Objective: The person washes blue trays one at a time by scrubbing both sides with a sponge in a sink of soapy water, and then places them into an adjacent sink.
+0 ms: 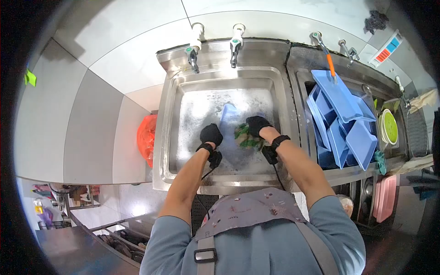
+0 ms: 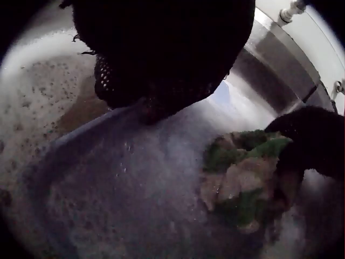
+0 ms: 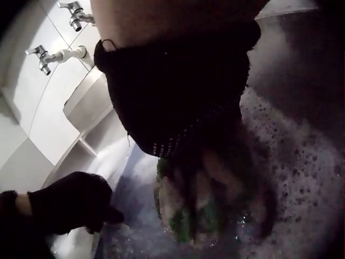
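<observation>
1. Two gloved hands work within the soapy sink (image 1: 166, 137). The blue tray (image 1: 228, 112) lies between and below them, partly covered by cloudy water and suds (image 1: 195, 101).
2. Your left hand (image 1: 211, 134) is closed on the tray's rim, on the tray's left side. This grip presumably steadies the tray, which could otherwise slide in the slippery water. Your thumb's exact position cannot be told.
3. Your right hand (image 1: 258, 124) is curled over the green-and-tan scrubber (image 1: 247, 137), holding it bunched. A bunched hold likely gives you firmer control when wet. The fingertips are partly obscured, and contact between scrubber and tray cannot be confirmed.
4. Your hands sit apart, one at the rim and one above the tray's face, probably so that holding and rubbing do not interfere.
5. To the right of your right hand, other blue trays (image 1: 337, 98) lean at mixed angles in the second basin (image 1: 301, 114). Placed there, they presumably leave your working sink uncrowded.
6. Two taps (image 1: 235, 48) stand beyond your hands, within forward reach.
</observation>
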Demonstrator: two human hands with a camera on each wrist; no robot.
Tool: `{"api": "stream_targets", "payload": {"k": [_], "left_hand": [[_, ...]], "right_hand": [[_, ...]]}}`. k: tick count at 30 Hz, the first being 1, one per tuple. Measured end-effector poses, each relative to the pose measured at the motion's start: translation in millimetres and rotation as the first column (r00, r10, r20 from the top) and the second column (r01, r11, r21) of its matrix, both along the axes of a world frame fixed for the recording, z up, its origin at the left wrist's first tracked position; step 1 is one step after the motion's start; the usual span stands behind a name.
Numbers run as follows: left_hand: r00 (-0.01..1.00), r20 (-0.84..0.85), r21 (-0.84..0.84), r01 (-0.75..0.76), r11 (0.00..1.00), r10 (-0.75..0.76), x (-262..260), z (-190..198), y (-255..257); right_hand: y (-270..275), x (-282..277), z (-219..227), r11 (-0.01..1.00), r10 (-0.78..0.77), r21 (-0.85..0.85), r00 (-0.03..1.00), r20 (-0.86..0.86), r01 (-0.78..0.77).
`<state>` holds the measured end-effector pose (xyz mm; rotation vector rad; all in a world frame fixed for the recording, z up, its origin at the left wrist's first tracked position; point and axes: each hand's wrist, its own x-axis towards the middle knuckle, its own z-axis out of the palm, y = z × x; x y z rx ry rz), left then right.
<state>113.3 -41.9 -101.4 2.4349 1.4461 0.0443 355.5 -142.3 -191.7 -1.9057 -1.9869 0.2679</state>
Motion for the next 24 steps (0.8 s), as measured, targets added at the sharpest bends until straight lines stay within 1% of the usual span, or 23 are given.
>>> {"api": "stream_targets", "payload": {"k": [1, 2, 3, 5, 6, 7, 8, 9, 10, 11, 12, 13, 15, 16, 18, 19, 20, 21, 22, 23, 24], "left_hand": [[1.0, -0.002, 0.002, -0.002, 1.0, 0.002, 0, 5, 1], [1.0, -0.017, 0.001, 0.009, 1.0, -0.009, -1, 8, 2], [0.999, -0.031, 0.001, 0.021, 1.0, -0.021, -1, 12, 4], [0.999, -0.028, -0.009, 0.031, 0.999, -0.031, -1, 18, 8], [0.999, -0.024, -0.022, 0.041, 0.999, -0.042, -2, 20, 10], [0.999, -0.027, -0.019, 0.037, 0.999, -0.037, -1, 22, 12], [0.997, -0.062, -0.057, 0.043, 0.997, -0.047, -1, 24, 15], [0.994, -0.096, -0.095, 0.048, 0.994, -0.057, -2, 25, 17], [0.994, -0.096, -0.092, 0.045, 0.995, -0.054, -2, 25, 18], [0.995, -0.077, -0.102, 0.049, 0.994, -0.057, -4, 24, 18], [0.996, -0.059, -0.113, 0.054, 0.992, -0.061, -6, 22, 17], [0.996, -0.062, -0.114, 0.053, 0.992, -0.06, -9, 19, 16], [0.995, 0.014, -0.064, 0.104, 0.993, -0.103, -14, 19, 15], [0.995, 0.01, -0.064, 0.101, 0.993, -0.1, -16, 19, 16], [0.987, 0.034, -0.014, 0.157, 0.988, -0.156, -19, 22, 16], [0.988, 0.033, -0.014, 0.153, 0.988, -0.153, -21, 23, 15], [0.989, 0.059, -0.074, 0.143, 0.987, -0.139, -21, 22, 17], [0.989, 0.084, -0.135, 0.136, 0.982, -0.125, -21, 23, 18], [0.989, 0.083, -0.135, 0.137, 0.981, -0.126, -22, 23, 17], [0.976, 0.073, -0.12, 0.213, 0.97, -0.206, -23, 24, 16], [0.957, 0.061, -0.107, 0.29, 0.951, -0.285, -24, 20, 17]], "right_hand": [[3, 11, 11, 0.974, -0.102, -0.201, 0.995, 0.018, 0.103], [6, 10, 54, 0.92, -0.171, -0.348, 0.984, 0.056, 0.18], [6, 10, 75, 0.888, -0.207, -0.404, 0.975, 0.081, 0.221], [6, 9, 93, 0.908, -0.214, -0.351, 0.973, 0.085, 0.23], [1, 12, 67, 0.964, -0.208, -0.159, 0.977, 0.04, 0.212], [-4, 15, 40, 0.982, -0.188, 0.04, 0.982, 0.015, 0.187], [-7, 10, 58, 0.989, -0.134, -0.058, 0.99, 0.05, 0.136], [-3, 4, 75, 0.988, -0.104, -0.106, 0.992, 0.066, 0.111], [0, -2, 92, 0.984, -0.073, -0.154, 0.994, 0.08, 0.085], [10, -11, 110, 0.949, -0.126, -0.283, 0.99, 0.064, 0.139], [16, -16, 114, 0.894, -0.18, -0.408, 0.982, 0.055, 0.187], [17, -20, 118, 0.893, -0.179, -0.41, 0.982, 0.052, 0.185], [20, -23, 120, 0.905, -0.147, -0.396, 0.988, 0.055, 0.156], [22, -23, 121, 0.905, -0.144, -0.397, 0.988, 0.051, 0.152], [25, -21, 126, 0.872, -0.144, -0.469, 0.989, 0.028, 0.14], [25, -23, 128, 0.873, -0.14, -0.469, 0.99, 0.028, 0.137], [28, -23, 125, 0.874, -0.254, -0.434, 0.967, -0.022, 0.22], [32, -19, 110, 0.863, -0.364, -0.403, 0.928, -0.076, 0.305], [34, -22, 94, 0.862, -0.365, -0.403, 0.928, -0.077, 0.306], [39, -23, 56, 0.897, -0.364, -0.316, 0.922, -0.133, 0.309], [39, -27, 53, 0.91, -0.364, -0.271, 0.917, -0.162, 0.313]]}}
